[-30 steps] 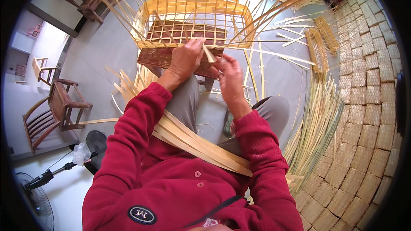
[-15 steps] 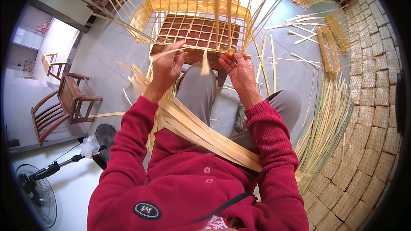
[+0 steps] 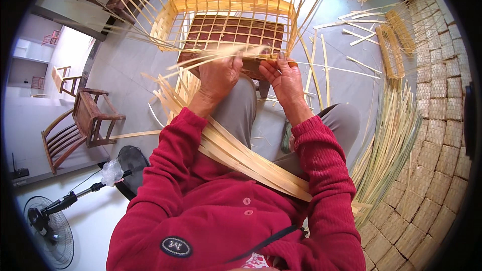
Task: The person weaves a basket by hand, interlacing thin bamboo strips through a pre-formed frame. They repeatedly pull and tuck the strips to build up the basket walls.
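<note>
In front of my knees stands a half-woven bamboo basket (image 3: 228,1), its open-grid base over a dark red wooden stool (image 3: 196,31). Upright strips stick out around it. My left hand (image 3: 219,78) is closed at the near edge on pale bamboo strips (image 3: 188,65), whose ends are smeared by motion. To its right, my right hand (image 3: 285,81) pinches a thin bamboo strip (image 3: 331,66) at the near right corner, thumb on top and the other fingers curled. The strip's tail runs off to the right. A bundle of wide bamboo strips (image 3: 256,165) lies across my lap.
Stacked woven baskets (image 3: 427,170) line the right side, beside a heap of long strips (image 3: 389,130). Loose strips (image 3: 364,25) litter the floor. At left are a wooden chair (image 3: 90,115) and a fan (image 3: 50,228).
My left hand has moved right along the near edge and closed, bending strips over to the right. The right hand keeps its pinch at the corner. The whole view has shifted slightly.
</note>
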A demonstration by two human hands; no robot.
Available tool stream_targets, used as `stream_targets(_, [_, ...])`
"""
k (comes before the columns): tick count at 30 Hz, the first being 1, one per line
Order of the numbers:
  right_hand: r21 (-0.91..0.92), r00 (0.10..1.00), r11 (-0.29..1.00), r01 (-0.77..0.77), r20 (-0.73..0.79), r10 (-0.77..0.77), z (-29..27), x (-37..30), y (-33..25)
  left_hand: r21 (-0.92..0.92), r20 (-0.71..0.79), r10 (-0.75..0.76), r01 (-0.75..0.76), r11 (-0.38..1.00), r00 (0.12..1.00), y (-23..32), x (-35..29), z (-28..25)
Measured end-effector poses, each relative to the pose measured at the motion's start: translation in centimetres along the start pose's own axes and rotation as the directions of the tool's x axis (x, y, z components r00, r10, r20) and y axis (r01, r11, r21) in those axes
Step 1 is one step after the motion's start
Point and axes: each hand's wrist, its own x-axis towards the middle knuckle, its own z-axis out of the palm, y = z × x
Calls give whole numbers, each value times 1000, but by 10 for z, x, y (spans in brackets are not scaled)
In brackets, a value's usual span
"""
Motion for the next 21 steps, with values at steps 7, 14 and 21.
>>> stream_targets(7, [-21,999,1000,22,-37,-23,0,-2,0,42,16,8,-9,999,1000,6,-5,-11])
stream_targets(14, [7,999,1000,26,-47,-26,-5,1,-2,-150,26,247,-240,959,969,11,-26,-25])
stream_targets(21, [26,999,1000,14,-49,-13,-17,3,-3,-27,129,382,-382,924,915,-9,11,17])
